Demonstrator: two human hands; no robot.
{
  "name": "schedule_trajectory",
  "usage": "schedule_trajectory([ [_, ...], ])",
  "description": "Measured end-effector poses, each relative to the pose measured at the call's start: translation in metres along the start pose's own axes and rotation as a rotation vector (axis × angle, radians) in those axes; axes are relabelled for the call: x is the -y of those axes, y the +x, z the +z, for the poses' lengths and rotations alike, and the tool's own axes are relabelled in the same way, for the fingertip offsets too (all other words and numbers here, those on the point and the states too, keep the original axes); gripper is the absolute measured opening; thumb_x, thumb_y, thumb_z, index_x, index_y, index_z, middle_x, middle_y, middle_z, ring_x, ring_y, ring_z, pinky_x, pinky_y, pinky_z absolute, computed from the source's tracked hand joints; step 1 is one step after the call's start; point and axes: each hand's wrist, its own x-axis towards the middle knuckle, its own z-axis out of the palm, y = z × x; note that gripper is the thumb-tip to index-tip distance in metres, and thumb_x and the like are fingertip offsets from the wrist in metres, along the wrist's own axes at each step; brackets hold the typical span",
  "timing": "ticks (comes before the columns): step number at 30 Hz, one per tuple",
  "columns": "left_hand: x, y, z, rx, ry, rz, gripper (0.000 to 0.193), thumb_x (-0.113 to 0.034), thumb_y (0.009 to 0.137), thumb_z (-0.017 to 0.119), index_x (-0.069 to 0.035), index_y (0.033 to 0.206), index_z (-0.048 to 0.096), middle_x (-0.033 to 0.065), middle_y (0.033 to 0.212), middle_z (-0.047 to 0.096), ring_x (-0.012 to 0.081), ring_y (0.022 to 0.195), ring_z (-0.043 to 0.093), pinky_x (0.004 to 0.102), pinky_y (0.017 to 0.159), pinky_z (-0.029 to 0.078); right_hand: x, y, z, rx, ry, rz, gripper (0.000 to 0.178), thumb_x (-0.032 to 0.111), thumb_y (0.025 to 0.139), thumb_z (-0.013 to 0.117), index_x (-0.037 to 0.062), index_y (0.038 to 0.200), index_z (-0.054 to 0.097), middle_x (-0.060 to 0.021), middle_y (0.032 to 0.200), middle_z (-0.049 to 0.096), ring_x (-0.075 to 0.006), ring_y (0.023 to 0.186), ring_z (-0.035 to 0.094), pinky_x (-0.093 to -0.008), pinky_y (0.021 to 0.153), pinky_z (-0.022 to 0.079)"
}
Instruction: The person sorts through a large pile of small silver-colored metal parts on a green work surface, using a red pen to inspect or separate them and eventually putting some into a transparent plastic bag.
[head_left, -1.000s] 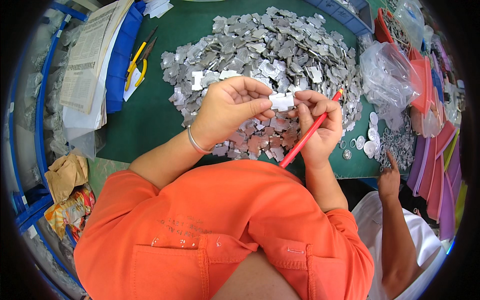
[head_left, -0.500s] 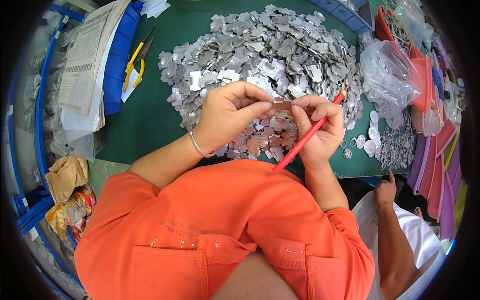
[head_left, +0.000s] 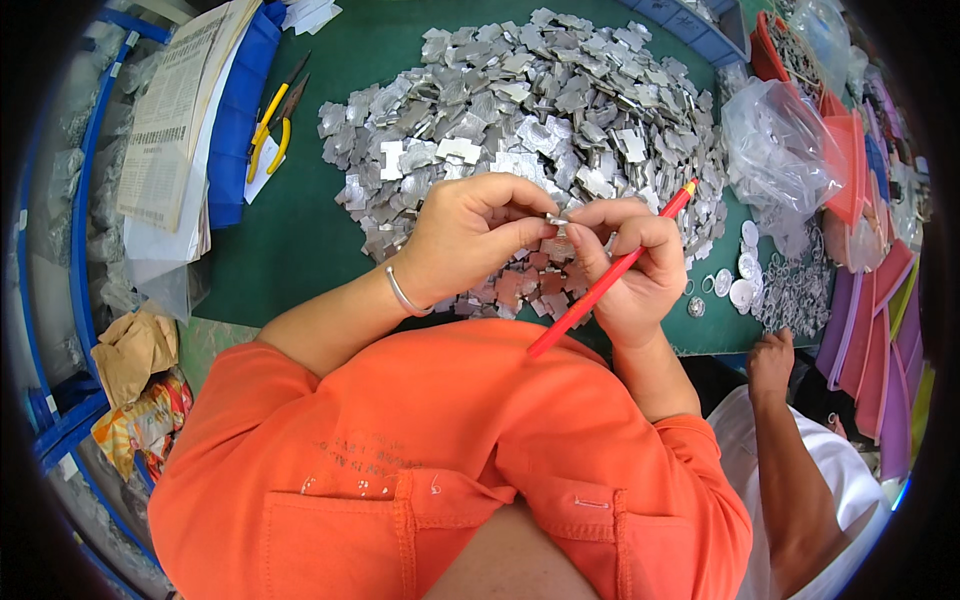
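Observation:
Close above the near side of a big heap of thin silvery metal plates (head_left: 560, 90), my two hands meet over one small metal plate (head_left: 558, 220). My left hand (head_left: 462, 240), with a bangle (head_left: 402, 292) on its wrist, pinches the plate between thumb and fingers. From the other side, my right hand (head_left: 635, 262) touches it with thumb and index finger. A red pencil (head_left: 585, 308) slants through the right hand, its yellow-banded end up and to the right. The plate shows nearly edge-on, partly covered by fingertips.
Yellow-handled pliers (head_left: 267, 140) lie left, beside a blue bin (head_left: 240, 130) with papers. Right of the heap are a clear plastic bag (head_left: 775, 140), round metal discs (head_left: 745, 270) and small rings (head_left: 795, 290). Another person's hand (head_left: 770, 365) rests at the right table edge.
The metal plate has tipped from showing its flat face to nearly edge-on. My right hand has shifted slightly left and down, and the pencil with it. The other person's fingers have curled in.

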Motion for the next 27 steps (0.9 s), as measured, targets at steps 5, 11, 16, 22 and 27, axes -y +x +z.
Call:
schedule_trajectory([
  [5, 0.008, 0.001, 0.0, -0.022, 0.054, 0.119, 0.013, 0.002, 0.081, 0.059, 0.006, 0.093, 0.061, 0.0085, 0.081, 0.065, 0.0104, 0.073, 0.064, 0.0222, 0.064, 0.053, -0.002, 0.001, 0.001, 0.002, 0.003, -0.002, 0.027, -0.009, 0.075, 0.064, 0.0035, 0.078, 0.04, -0.0142, 0.084, 0.06, -0.0114, 0.065, 0.057, -0.0221, 0.054, 0.048],
  [11, -0.013, 0.001, 0.002, 0.009, -0.059, -0.172, 0.021, 0.0, 0.081, 0.061, 0.007, 0.099, 0.055, 0.0104, 0.083, 0.064, 0.0145, 0.069, 0.065, 0.0228, 0.059, 0.053, -0.001, 0.0, 0.0, -0.064, 0.248, 0.33, 0.024, -0.007, 0.079, 0.061, 0.0041, 0.081, 0.039, -0.011, 0.083, 0.057, -0.0059, 0.06, 0.05, -0.0188, 0.049, 0.042],
  [16, -0.013, 0.002, -0.003, 0.029, -0.106, -0.202, 0.023, -0.004, 0.08, 0.063, 0.008, 0.098, 0.056, 0.0107, 0.078, 0.064, 0.0123, 0.066, 0.064, 0.022, 0.058, 0.053, 0.0, 0.0, 0.0, -0.062, 0.266, 0.403, 0.024, -0.006, 0.08, 0.06, 0.0045, 0.082, 0.039, -0.0102, 0.083, 0.057, -0.0063, 0.06, 0.051, -0.0188, 0.049, 0.043],
  [22, -0.017, 0.002, -0.002, 0.021, -0.18, -0.261, 0.021, -0.006, 0.082, 0.062, 0.006, 0.098, 0.056, 0.0098, 0.078, 0.064, 0.0144, 0.066, 0.064, 0.022, 0.056, 0.052, 0.001, -0.001, 0.0, -0.071, 0.291, 0.413, 0.024, -0.007, 0.079, 0.06, 0.0044, 0.082, 0.04, -0.0101, 0.084, 0.057, -0.0069, 0.059, 0.052, -0.0193, 0.049, 0.043],
  [27, -0.002, 0.005, -0.005, -0.009, -0.219, -0.136, 0.01, -0.002, 0.084, 0.058, 0.005, 0.091, 0.06, 0.0121, 0.094, 0.061, 0.0172, 0.084, 0.062, 0.0264, 0.071, 0.053, -0.007, 0.001, -0.006, 0.035, 0.004, 0.066, 0.022, -0.011, 0.077, 0.059, 0.0034, 0.076, 0.042, -0.0162, 0.093, 0.06, -0.0104, 0.066, 0.057, -0.0212, 0.053, 0.047],
])
